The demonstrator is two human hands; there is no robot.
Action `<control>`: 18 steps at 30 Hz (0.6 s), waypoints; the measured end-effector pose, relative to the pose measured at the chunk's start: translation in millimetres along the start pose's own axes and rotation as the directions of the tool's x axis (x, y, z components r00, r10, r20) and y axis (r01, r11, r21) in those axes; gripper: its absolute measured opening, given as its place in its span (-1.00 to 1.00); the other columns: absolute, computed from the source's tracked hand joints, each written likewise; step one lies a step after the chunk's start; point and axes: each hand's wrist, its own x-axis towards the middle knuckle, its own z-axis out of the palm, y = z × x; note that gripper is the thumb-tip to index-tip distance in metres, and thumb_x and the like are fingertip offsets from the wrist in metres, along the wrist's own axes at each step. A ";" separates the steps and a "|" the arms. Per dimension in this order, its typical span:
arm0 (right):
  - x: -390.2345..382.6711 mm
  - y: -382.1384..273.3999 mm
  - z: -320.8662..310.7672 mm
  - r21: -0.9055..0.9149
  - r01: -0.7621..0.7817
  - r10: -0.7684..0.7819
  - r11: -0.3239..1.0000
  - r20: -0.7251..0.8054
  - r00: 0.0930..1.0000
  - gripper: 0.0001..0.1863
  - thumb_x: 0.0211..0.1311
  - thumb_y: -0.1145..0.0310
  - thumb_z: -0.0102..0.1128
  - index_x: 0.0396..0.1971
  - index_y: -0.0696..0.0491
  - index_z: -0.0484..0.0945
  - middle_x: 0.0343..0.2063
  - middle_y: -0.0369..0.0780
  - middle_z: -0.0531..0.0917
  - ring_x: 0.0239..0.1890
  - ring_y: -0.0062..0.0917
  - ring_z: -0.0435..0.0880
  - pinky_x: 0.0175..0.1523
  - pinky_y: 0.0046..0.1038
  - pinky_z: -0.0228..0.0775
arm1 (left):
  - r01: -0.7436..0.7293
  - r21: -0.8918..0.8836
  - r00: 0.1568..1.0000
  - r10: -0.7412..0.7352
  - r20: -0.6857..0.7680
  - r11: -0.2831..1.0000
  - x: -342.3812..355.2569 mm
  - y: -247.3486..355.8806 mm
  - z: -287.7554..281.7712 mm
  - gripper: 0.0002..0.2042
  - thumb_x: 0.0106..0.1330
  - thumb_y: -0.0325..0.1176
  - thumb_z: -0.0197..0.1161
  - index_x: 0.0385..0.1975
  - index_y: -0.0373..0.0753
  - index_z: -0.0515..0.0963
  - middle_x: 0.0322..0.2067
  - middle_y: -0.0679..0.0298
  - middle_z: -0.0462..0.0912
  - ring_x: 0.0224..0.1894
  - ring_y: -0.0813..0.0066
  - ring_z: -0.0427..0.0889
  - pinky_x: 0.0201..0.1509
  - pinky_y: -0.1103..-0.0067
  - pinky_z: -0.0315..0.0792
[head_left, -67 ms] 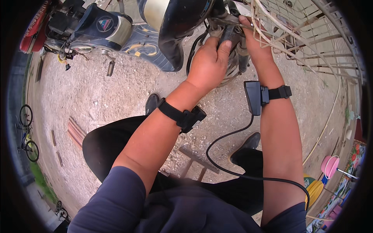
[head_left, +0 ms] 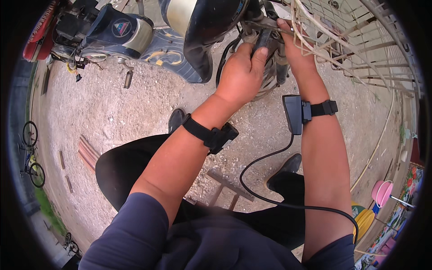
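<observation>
A dark blue scooter (head_left: 198, 42) with cream panels stands across the far side. Its front end, with metal fork parts and black cables, lies just ahead of me. My left hand (head_left: 243, 74) is closed at a short black tube (head_left: 264, 39) there, thumb along its near side and fingers curled out of sight. My right hand (head_left: 299, 51) reaches in from the other side, under the edge of the white wire basket (head_left: 355, 45). Its thumb presses by a metal bracket (head_left: 265, 22) on the fork; the other fingers are hidden behind, so what they grip does not show.
Pale gravel ground (head_left: 135, 108) spreads under the scooter. A small wooden stool frame (head_left: 229, 186) is between my legs. A black cable (head_left: 261, 157) loops from my right wrist device. A pink bucket (head_left: 381, 191) stands at the right, bicycles (head_left: 33, 155) at the far left.
</observation>
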 end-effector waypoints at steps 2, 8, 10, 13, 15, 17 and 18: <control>-0.3 6.2 -2.3 0.093 0.034 -0.036 0.995 0.019 0.999 -0.55 0.36 0.04 0.26 0.02 0.09 0.63 -0.06 -0.19 0.68 0.01 -0.48 0.59 0.18 -0.42 0.34 | -0.011 0.000 1.000 0.011 -0.005 1.000 0.7 2.0 -1.4 -0.63 0.49 -0.14 0.09 -0.25 -0.43 0.47 -0.48 -0.16 0.61 -0.36 -0.19 0.62 -0.27 0.18 0.47; -22.0 -16.1 -19.9 0.332 0.025 -0.069 0.943 0.121 0.990 -0.50 0.33 0.08 0.32 0.13 0.10 0.60 0.02 -0.20 0.65 0.04 -0.55 0.57 0.14 -0.48 0.40 | -0.065 -0.029 0.998 0.065 -0.013 0.997 3.8 -3.6 -10.0 -0.64 0.48 -0.14 0.10 -0.32 -0.41 0.45 -0.46 -0.19 0.59 -0.33 -0.24 0.59 -0.26 0.18 0.45; -23.0 -21.0 -21.6 0.367 -0.009 -0.046 0.930 0.142 0.989 -0.48 0.34 0.05 0.32 0.12 0.12 0.60 0.01 -0.21 0.65 0.03 -0.57 0.57 0.12 -0.49 0.41 | -0.076 0.006 0.997 0.076 -0.010 0.997 3.3 -3.8 -11.8 -0.64 0.48 -0.14 0.11 -0.34 -0.40 0.44 -0.45 -0.20 0.59 -0.33 -0.25 0.58 -0.25 0.18 0.45; -21.1 -20.8 -19.2 0.350 -0.023 -0.020 0.936 0.119 0.993 -0.45 0.33 0.01 0.31 0.11 0.13 0.60 -0.01 -0.23 0.66 0.02 -0.57 0.57 0.12 -0.50 0.41 | -0.051 0.001 0.999 0.051 -0.002 0.999 3.1 -2.2 -12.7 -0.63 0.48 -0.13 0.11 -0.34 -0.40 0.45 -0.45 -0.19 0.58 -0.32 -0.25 0.58 -0.25 0.18 0.44; -20.9 -20.6 -16.6 0.348 -0.005 -0.024 0.937 0.079 0.997 -0.49 0.33 0.05 0.31 0.10 0.13 0.60 0.00 -0.21 0.67 0.03 -0.53 0.59 0.14 -0.46 0.40 | -0.062 -0.004 0.998 0.062 -0.003 0.998 3.3 -5.8 -11.2 -0.63 0.48 -0.12 0.11 -0.34 -0.40 0.45 -0.46 -0.19 0.58 -0.33 -0.25 0.58 -0.26 0.19 0.44; -22.2 -24.5 -12.7 0.380 0.027 -0.043 0.925 0.034 0.998 -0.57 0.34 0.18 0.31 0.09 0.11 0.60 0.04 -0.15 0.68 0.07 -0.43 0.61 0.17 -0.38 0.40 | -0.058 -0.016 0.998 0.058 -0.001 0.998 2.9 -7.2 -11.0 -0.62 0.48 -0.11 0.11 -0.33 -0.39 0.45 -0.47 -0.18 0.58 -0.34 -0.24 0.58 -0.26 0.19 0.45; -23.1 -26.0 -11.8 0.365 0.018 -0.031 0.931 0.030 0.999 -0.58 0.34 0.18 0.30 0.08 0.11 0.61 0.04 -0.15 0.68 0.07 -0.43 0.61 0.18 -0.37 0.39 | -0.048 -0.027 0.999 0.049 0.004 0.998 2.6 -7.5 -11.4 -0.62 0.48 -0.11 0.11 -0.33 -0.39 0.45 -0.47 -0.18 0.58 -0.34 -0.24 0.58 -0.27 0.20 0.45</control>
